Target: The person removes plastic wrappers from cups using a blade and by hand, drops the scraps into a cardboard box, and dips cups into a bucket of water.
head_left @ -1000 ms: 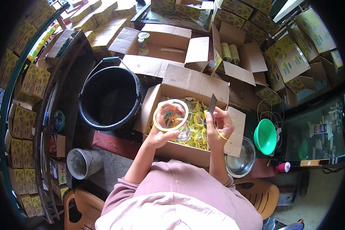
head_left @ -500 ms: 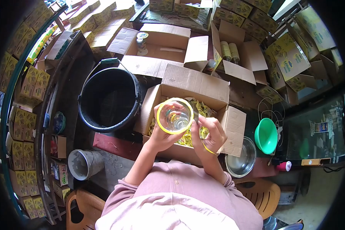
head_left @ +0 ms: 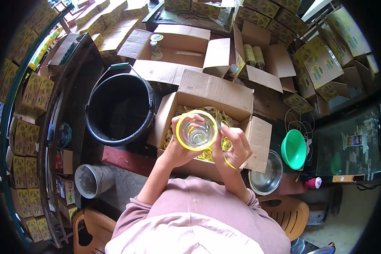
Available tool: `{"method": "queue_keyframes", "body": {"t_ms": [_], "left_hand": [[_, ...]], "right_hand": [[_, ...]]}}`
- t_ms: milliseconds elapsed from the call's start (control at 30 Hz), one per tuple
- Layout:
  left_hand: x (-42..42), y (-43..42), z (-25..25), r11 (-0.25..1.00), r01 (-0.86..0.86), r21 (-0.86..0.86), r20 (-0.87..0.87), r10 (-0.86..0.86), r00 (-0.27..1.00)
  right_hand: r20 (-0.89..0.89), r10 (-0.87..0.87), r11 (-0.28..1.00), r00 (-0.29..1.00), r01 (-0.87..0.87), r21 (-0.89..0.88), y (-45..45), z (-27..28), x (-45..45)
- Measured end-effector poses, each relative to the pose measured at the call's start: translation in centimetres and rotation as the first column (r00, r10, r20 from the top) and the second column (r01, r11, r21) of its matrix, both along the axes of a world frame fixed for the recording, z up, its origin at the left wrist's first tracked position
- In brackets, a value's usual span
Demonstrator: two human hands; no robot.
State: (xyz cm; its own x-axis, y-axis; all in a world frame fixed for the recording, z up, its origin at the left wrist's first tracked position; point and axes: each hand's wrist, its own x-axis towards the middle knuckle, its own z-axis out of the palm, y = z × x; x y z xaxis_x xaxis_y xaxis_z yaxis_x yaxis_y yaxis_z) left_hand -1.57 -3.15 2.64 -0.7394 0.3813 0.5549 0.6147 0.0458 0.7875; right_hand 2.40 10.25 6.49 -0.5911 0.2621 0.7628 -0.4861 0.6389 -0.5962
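A clear cup with a yellow rim (head_left: 197,132) is tilted with its mouth toward me, my left hand (head_left: 176,149) wrapped round its left side. On the cup's right, my right hand (head_left: 233,148) holds a dark blade (head_left: 218,120) against the rim; the handle is hidden in the fingers. A thin yellow strip (head_left: 229,163) hangs at the right hand. Beneath both hands stands an open cardboard box (head_left: 216,90) with many yellow strips (head_left: 205,155) inside.
A black bucket (head_left: 119,111) stands left of the box, a grey bucket (head_left: 94,181) nearer me. To the right are a metal bowl (head_left: 266,173) and a green bowl (head_left: 293,150). Behind lie open cartons (head_left: 180,45); a glass-topped case (head_left: 351,144) is at far right.
The cup has turned from upright-leaning to mouth toward me, and the right hand with the blade has moved left onto its rim. Over the last half second both shifted slightly.
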Motion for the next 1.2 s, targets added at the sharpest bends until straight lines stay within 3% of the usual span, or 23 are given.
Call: {"method": "queue_keyframes", "body": {"t_ms": [100, 200, 300, 400, 600, 800, 1000, 1200], "left_hand": [[0.3, 0.0, -1.3, 1.0, 0.022, 0.01, 0.078, -0.023, 0.997], [-0.2, 0.3, -1.5, 0.947, 0.182, 0.266, 0.142, -0.225, 0.964], [-0.2, 0.6, -0.8, 0.897, 0.174, 0.406, 0.239, -0.288, 0.927], [0.0, 0.8, -0.5, 0.891, 0.157, 0.427, 0.285, -0.297, 0.911], [0.1, 0.7, -0.8, 0.928, 0.178, 0.329, 0.177, -0.245, 0.953], [0.2, 0.9, -0.9, 0.914, 0.186, 0.36, 0.234, -0.281, 0.931], [0.1, 1.0, -0.7, 0.929, 0.169, 0.329, 0.187, -0.239, 0.953], [-0.1, 0.4, -1.2, 0.961, 0.18, 0.209, 0.156, -0.214, 0.964]], "right_hand": [[0.013, 0.036, 0.999, 0.999, -0.036, -0.008, 0.4, 0.2, -0.2], [0.049, 0.075, 0.992, 0.996, -0.069, -0.11, 0.7, -0.3, -0.3], [0.078, 0.03, 0.986, 0.997, -0.016, -0.167, 0.5, -0.4, 0.0], [0.057, 0.035, 0.991, 0.998, -0.027, -0.133, 0.3, -0.3, 0.3], [0.025, 0.022, 0.998, 0.999, -0.021, -0.06, 0.1, -0.2, 0.2], [0.025, 0.009, 0.994, 1.0, -0.006, -0.113, 0.3, -0.4, 0.3], [0.013, 0.038, 0.997, 0.999, -0.037, -0.063, 0.1, -0.3, 0.6], [-0.007, -0.02, 1.0, 1.0, 0.02, -0.005, 0.1, -0.3, 0.4]]}}
